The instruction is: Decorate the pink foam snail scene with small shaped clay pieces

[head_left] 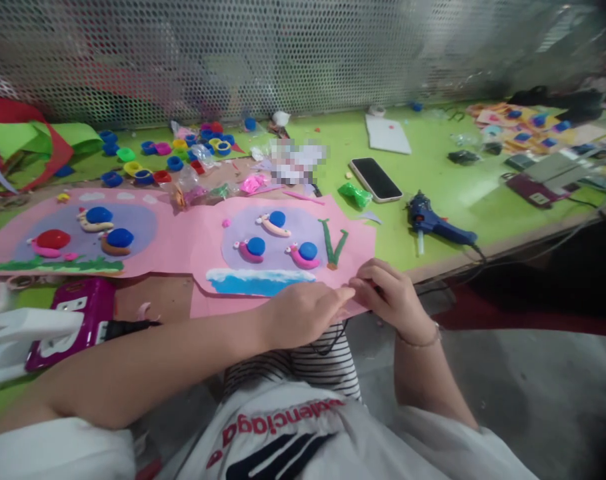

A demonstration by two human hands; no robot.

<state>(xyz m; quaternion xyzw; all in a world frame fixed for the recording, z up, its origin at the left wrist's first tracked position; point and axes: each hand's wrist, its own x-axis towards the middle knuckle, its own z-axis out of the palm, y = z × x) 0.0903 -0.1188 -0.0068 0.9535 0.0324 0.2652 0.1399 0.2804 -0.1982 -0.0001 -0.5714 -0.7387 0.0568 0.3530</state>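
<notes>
My left hand [307, 310] reaches across the lower right of a pink paper picture [360, 243], its fingers pressed together and pointing right. My right hand [390, 297] is closed in a pinch at the picture's right corner. The fingertips of both hands meet there; whatever lies between them is too small or hidden to make out. On this picture are clay snails with blue shells [255, 247], a blue and white clay strip [263, 283] and a green V-shaped clay stem [335, 247] on a small brown base. The stem is just up and left of my right hand.
A second pink snail picture [175, 243] adjoins on the left. Behind lie bottle caps [175, 163], clay packets [355, 195] and a phone [375, 179]. A glue gun [440, 227] with a cord rests at right; a purple device [90, 307] stands front left. Perforated metal [263, 60] closes the back.
</notes>
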